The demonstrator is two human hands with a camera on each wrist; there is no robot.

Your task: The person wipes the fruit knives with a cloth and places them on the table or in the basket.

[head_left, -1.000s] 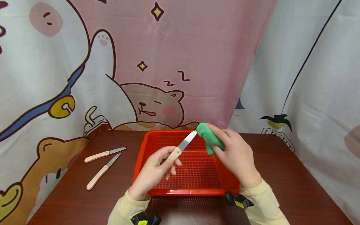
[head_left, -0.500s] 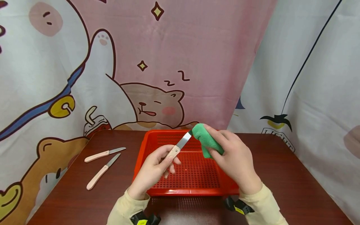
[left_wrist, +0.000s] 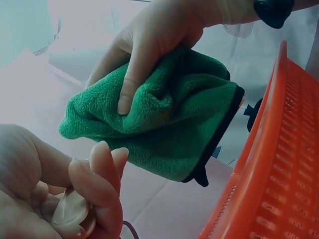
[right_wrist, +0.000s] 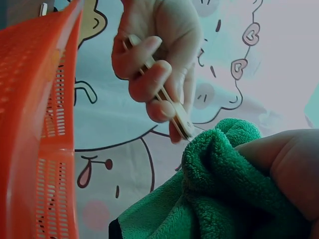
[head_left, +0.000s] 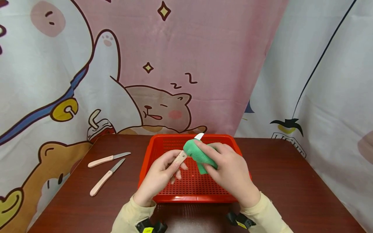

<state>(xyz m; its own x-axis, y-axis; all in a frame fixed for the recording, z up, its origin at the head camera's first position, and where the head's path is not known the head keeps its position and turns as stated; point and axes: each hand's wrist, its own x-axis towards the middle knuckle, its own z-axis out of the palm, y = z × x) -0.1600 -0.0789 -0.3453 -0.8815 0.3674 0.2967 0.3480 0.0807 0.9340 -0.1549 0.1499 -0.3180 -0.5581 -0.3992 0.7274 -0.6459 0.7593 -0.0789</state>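
Note:
My left hand (head_left: 158, 173) grips the pale handle of a folding knife (head_left: 181, 157) above the basket. The blade points up and away, its tip showing past a green cloth (head_left: 198, 154). Bunched in my right hand (head_left: 230, 170), the cloth wraps the blade close to the handle and hides most of it. In the left wrist view the cloth (left_wrist: 159, 114) is fuzzy with a dark edging, and the right thumb presses into it. The right wrist view has the left fingers curled round the knife handle (right_wrist: 162, 92).
A red perforated basket (head_left: 198, 198) stands on the dark brown table (head_left: 291, 181) beneath both hands. Two more knives, one farther back (head_left: 102, 161) and one nearer (head_left: 102, 183), lie unfolded on the left side of the table. A printed curtain (head_left: 218, 64) hangs behind.
My right hand has moved the cloth left and down along the blade, from the tip to near the handle. The tip now shows beyond the cloth. My left hand has hardly moved.

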